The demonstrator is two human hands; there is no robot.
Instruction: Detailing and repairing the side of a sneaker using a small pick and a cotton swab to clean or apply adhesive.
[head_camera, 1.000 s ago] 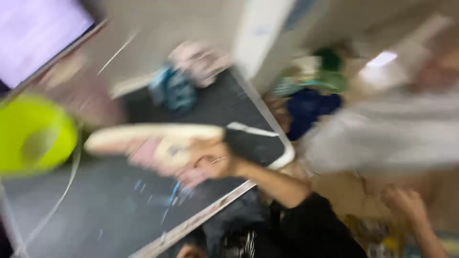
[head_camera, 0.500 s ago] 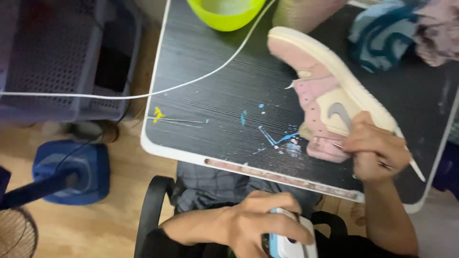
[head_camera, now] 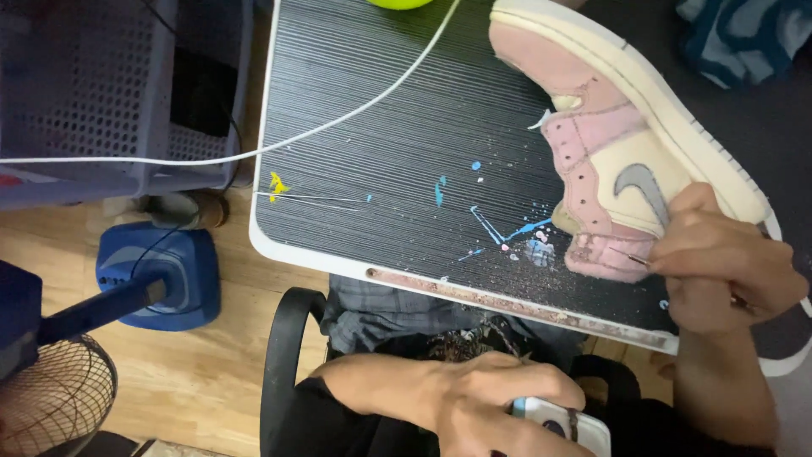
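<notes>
Shoe (head_camera: 626,127) on table (head_camera: 381,110) at right — fan (head_camera: 101,296) on floor, left

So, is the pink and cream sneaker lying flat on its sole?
No, the pink and cream sneaker lies on its side, sole edge facing away.

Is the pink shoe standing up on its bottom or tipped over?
Tipped on its side: the pink and cream high-top sneaker shows its cream sole edge sideways on the black ribbed table.

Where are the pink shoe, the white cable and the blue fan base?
pink shoe (head_camera: 622,161), head view, on its cream side panel, near the grey mark.
white cable (head_camera: 338,125), head view, on the stretch crossing the black tabletop.
blue fan base (head_camera: 165,271), head view, on the top of the base, on the floor.
</notes>
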